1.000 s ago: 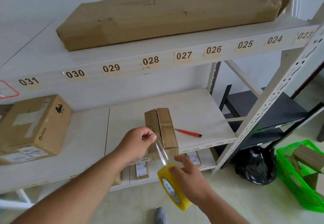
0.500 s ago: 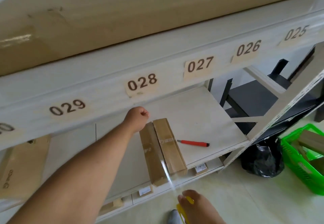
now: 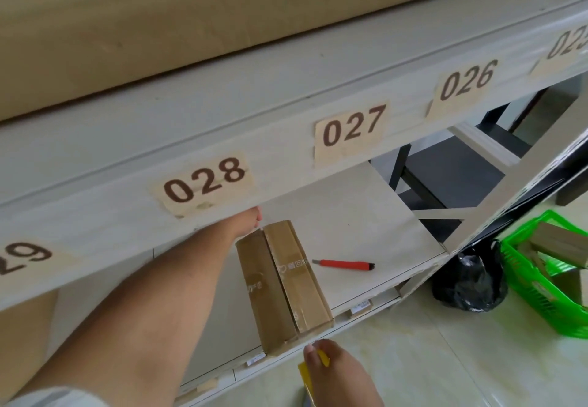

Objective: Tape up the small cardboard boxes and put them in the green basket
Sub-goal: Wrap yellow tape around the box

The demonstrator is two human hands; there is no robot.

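Right hand (image 3: pixel 342 371) grip pinching yellow tape roll (image 3: pixel 307 375); left hand (image 3: pixel 251 220) behind small box (image 3: pixel 284 282) (grip hidden, cannot tell)

Small brown cardboard box (image 3: pixel 283 285) lies flat on the middle shelf (image 3: pixel 366 228), long axis running front-to-back w/ its near end at the shelf's front edge; top flaps closed, meeting along a center seam, faint printing on both flaps. Yellow tape roll (image 3: pixel 310 371) sits just below and in front of the box's near end, mostly hidden, and any strip on the seam is prob. too clear to make out. Green basket (image 3: pixel 537 298) is on the floor, well apart to the right, w/ several cardboard boxes (image 3: pixel 560 242) inside, tilted.
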